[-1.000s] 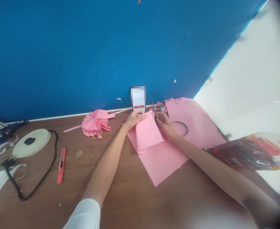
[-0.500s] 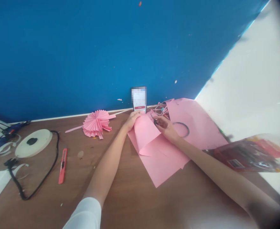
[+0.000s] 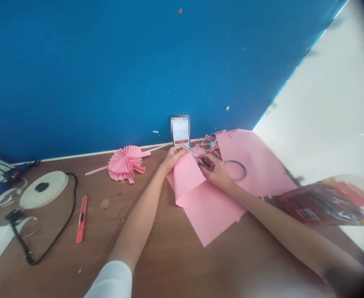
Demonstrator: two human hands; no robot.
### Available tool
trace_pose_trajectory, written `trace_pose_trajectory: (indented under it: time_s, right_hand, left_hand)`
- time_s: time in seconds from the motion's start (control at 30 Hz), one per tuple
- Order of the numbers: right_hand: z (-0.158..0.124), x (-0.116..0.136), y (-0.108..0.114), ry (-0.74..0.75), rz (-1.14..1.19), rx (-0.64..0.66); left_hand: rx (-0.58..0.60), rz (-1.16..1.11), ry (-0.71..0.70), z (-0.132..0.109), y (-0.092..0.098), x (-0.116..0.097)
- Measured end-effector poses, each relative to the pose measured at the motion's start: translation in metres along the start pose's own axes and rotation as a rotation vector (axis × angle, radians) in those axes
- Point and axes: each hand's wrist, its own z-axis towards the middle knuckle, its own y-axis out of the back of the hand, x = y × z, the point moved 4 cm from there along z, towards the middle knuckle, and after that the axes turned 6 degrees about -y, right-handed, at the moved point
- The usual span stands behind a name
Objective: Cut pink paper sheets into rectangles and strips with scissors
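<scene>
Between my hands is a curled sheet of pink paper [image 3: 188, 176], raised off another pink sheet [image 3: 211, 219] that lies on the table. My left hand [image 3: 172, 158] pinches the curled sheet at its far left edge. In my right hand [image 3: 215, 169] is a pair of scissors [image 3: 195, 156], its fingers around the dark handles. The blades point up and left along the sheet's far edge, close to my left fingers. Whether the blades are parted I cannot make out. A phone [image 3: 181, 131] leans upright against the wall just beyond.
A pleated pink paper fan [image 3: 126, 163] and a red box cutter [image 3: 82, 219] lie to the left, near a white disc [image 3: 45, 189] and a black cable [image 3: 56, 234]. On the right are more pink paper [image 3: 259, 165], a dark ring [image 3: 245, 171] and a plastic package [image 3: 321, 203].
The scissors have swung leftward to the sheet's far edge, and more of the blades shows. The curled sheet has shifted slightly left. My left hand still pinches it.
</scene>
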Motion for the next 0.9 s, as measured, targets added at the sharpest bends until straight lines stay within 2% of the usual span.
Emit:
trace_pose_trajectory:
  time_s: [0.2, 0.53, 0.9]
  right_hand:
    - [0.002, -0.007, -0.003, -0.004, -0.015, 0.033]
    - [0.003, -0.011, -0.007, -0.027, 0.02, 0.095]
    - [0.004, -0.015, -0.009, -0.07, 0.136, 0.189]
  left_hand:
    - [0.025, 0.015, 0.026, -0.001, -0.001, 0.001]
    - [0.039, 0.033, -0.012, 0.0, -0.001, 0.0]
    - [0.022, -0.01, 0.049, -0.003, -0.002, -0.003]
